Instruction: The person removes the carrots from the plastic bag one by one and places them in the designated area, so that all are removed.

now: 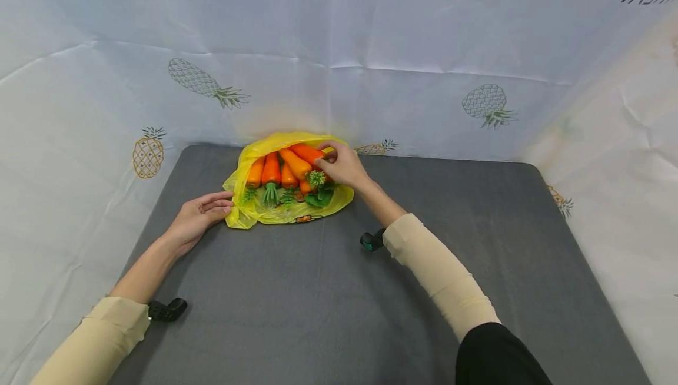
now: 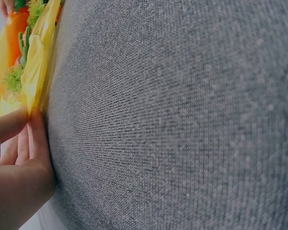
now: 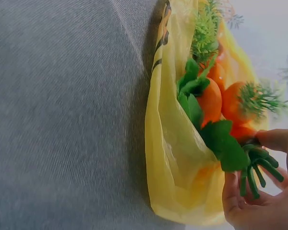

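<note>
A yellow plastic bag [image 1: 341, 199] lies open toward me at the back of the table, holding several orange carrots [image 1: 271, 170] with green tops. My left hand [image 1: 198, 217] pinches the bag's left edge between thumb and fingers, as the left wrist view shows. Over on the right, my right hand [image 1: 346, 167] reaches into the bag's mouth. In the right wrist view its thumb and fingers pinch a carrot [image 3: 242, 133] near its cut green stems [image 3: 254, 167]. Flat green leaves [image 3: 225, 146] hang beside those fingers. The lower ends of some carrots are hidden in the bag.
The grey cloth-covered table [image 1: 296, 302] extends toward me and to the right. Behind it hangs a white curtain [image 1: 339, 102] printed with pineapples. Both wrists carry black devices; the right one [image 1: 372, 241] sits just above the table.
</note>
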Tool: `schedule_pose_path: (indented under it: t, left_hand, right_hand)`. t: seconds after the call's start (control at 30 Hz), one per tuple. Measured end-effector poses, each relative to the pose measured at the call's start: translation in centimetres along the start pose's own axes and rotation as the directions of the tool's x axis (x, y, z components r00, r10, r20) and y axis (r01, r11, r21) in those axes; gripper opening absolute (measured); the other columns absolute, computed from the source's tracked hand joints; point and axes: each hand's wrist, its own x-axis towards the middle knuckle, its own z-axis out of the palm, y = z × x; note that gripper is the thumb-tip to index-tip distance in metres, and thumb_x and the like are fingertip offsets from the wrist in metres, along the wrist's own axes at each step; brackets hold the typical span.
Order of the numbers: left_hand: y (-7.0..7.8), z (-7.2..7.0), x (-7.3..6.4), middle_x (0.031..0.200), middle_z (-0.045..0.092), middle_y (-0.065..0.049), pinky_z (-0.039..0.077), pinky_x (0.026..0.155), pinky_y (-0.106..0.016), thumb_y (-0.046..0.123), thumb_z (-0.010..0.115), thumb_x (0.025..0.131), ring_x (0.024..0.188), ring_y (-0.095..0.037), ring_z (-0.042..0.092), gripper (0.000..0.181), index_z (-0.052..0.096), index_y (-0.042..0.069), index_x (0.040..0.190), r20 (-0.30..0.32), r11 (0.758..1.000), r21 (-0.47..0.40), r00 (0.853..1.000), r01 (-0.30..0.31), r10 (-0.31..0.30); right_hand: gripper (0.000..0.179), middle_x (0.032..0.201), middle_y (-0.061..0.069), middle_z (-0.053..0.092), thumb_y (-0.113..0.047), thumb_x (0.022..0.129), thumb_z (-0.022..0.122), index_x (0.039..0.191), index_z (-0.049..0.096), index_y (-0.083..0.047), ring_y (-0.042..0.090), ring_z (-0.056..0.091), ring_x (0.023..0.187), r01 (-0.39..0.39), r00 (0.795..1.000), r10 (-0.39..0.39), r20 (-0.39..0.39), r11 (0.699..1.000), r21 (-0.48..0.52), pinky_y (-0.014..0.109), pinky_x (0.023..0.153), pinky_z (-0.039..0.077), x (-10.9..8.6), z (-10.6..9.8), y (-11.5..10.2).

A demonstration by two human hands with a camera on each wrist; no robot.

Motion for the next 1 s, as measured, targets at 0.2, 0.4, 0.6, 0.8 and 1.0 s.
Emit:
schedule_pose_path:
  t: [0.2, 0.4, 0.6, 0.8, 1.0]
  left_hand:
    - [-0.2, -0.1, 0.0, 0.112, 0.074, 0.024, 0.058, 0.091, -0.01, 0.023, 0.068, 0.109, 0.105, 0.01, 0.069, 0.066, 0.04, 0.0, 0.164, 0.005, 1.0, -0.002, 1.0, 0.003, -0.003]
    - [-0.2, -0.1, 0.0, 0.112, 0.074, 0.025, 0.058, 0.091, -0.01, 0.023, 0.068, 0.11, 0.105, 0.009, 0.069, 0.064, 0.041, 0.0, 0.163, 0.004, 1.0, 0.005, 1.0, 0.004, -0.004]
    - [-0.2, 0.0, 0.2, 0.115, 0.074, 0.023, 0.058, 0.093, -0.011, 0.019, 0.066, 0.11, 0.108, 0.008, 0.069, 0.061, 0.042, -0.001, 0.162, 0.007, 0.999, -0.031, 1.0, -0.01, 0.011]
    - [-0.1, 0.1, 0.1, 0.115, 0.074, 0.022, 0.058, 0.092, -0.011, 0.019, 0.067, 0.11, 0.107, 0.007, 0.069, 0.06, 0.043, -0.001, 0.16, 0.011, 0.999, -0.049, 1.0, -0.011, 0.011]
    - [0.0, 0.2, -0.1, 0.114, 0.074, 0.022, 0.059, 0.091, -0.012, 0.023, 0.069, 0.109, 0.106, 0.007, 0.07, 0.058, 0.047, 0.001, 0.158, 0.006, 0.999, -0.04, 1.0, 0.0, 0.001]
  right_hand:
    - [0.035, 0.141, 0.017, 0.071, -0.029, 0.107, 0.07, 0.139, 0.069, -0.015, 0.035, 0.071, 0.126, 0.011, 1.0, -0.011, -0.012, 1.0, 0.01, 0.052, 0.108, 0.058, -0.9, -1.1, 0.2]
    - [0.034, 0.14, 0.018, 0.072, -0.029, 0.105, 0.071, 0.137, 0.071, -0.015, 0.037, 0.071, 0.126, 0.027, 0.999, -0.027, -0.024, 0.999, 0.019, 0.054, 0.109, 0.058, -1.8, -1.9, 0.4]
    - [0.036, 0.139, 0.02, 0.073, -0.028, 0.105, 0.071, 0.138, 0.07, -0.014, 0.037, 0.072, 0.124, 0.066, 0.997, -0.066, -0.038, 0.998, 0.0, 0.053, 0.108, 0.058, -2.9, -2.6, 0.4]
    - [0.036, 0.138, 0.021, 0.073, -0.025, 0.105, 0.072, 0.138, 0.07, -0.011, 0.038, 0.072, 0.124, 0.103, 0.994, -0.103, -0.039, 0.995, 0.0, 0.052, 0.109, 0.058, -4.2, -3.5, 0.3]
    - [0.035, 0.136, 0.019, 0.073, -0.022, 0.104, 0.073, 0.138, 0.07, -0.011, 0.036, 0.071, 0.122, 0.105, 0.994, -0.105, -0.03, 0.994, 0.021, 0.052, 0.11, 0.058, -5.9, -4.6, -0.2]
